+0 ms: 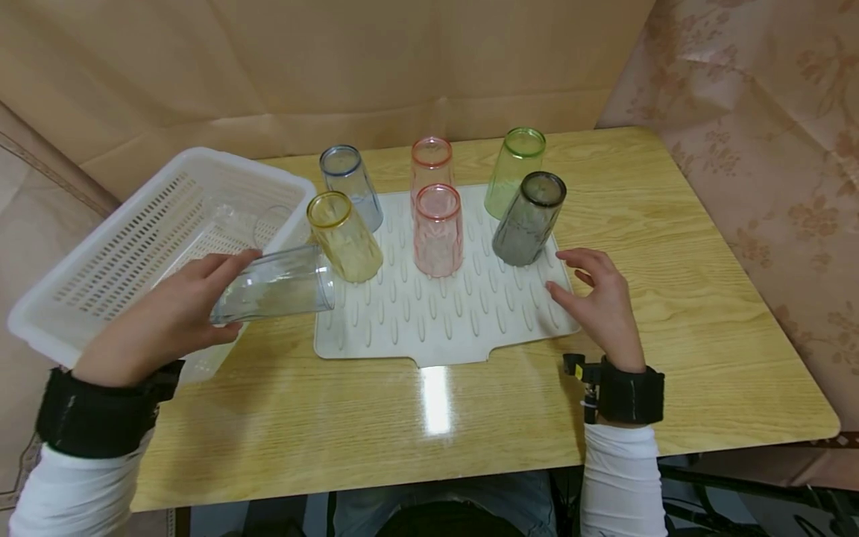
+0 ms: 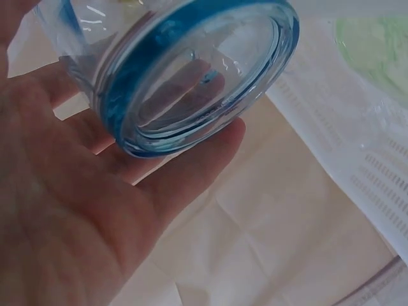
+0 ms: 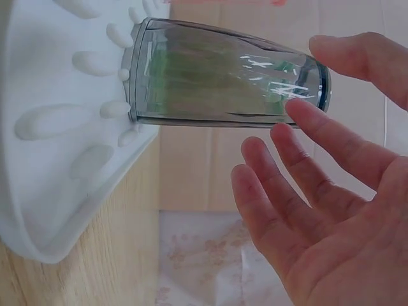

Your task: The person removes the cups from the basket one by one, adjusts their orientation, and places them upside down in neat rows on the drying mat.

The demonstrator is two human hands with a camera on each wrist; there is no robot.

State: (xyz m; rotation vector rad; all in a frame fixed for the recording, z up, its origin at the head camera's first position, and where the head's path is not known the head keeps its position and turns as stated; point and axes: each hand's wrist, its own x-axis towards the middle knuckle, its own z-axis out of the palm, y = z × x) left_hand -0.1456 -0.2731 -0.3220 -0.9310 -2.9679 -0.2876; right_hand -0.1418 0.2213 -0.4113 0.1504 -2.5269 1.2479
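Observation:
My left hand [image 1: 168, 309] grips a clear drinking glass [image 1: 278, 287] lying almost level, above the gap between the basket and the white drying mat [image 1: 450, 352]. Up close in the left wrist view, that glass [image 2: 143, 70] has a blue-tinted end. Over the mat's right edge, my right hand [image 1: 599, 302] holds nothing, its fingers loosely spread. Closest to it is a grey glass [image 1: 526, 227], upside down on the mat; in the right wrist view a gap seems to separate fingers and glass, though contact is hard to tell.
Other upturned glasses stand around the mat: yellow [image 1: 345, 242], blue-rimmed [image 1: 354, 186], green [image 1: 511, 175], a nearer pink one [image 1: 438, 239] and a farther pink one [image 1: 432, 160]. A white slotted basket [image 1: 231, 160] at left contains clear glassware. The wooden table [image 1: 678, 298] meets draped cloth behind.

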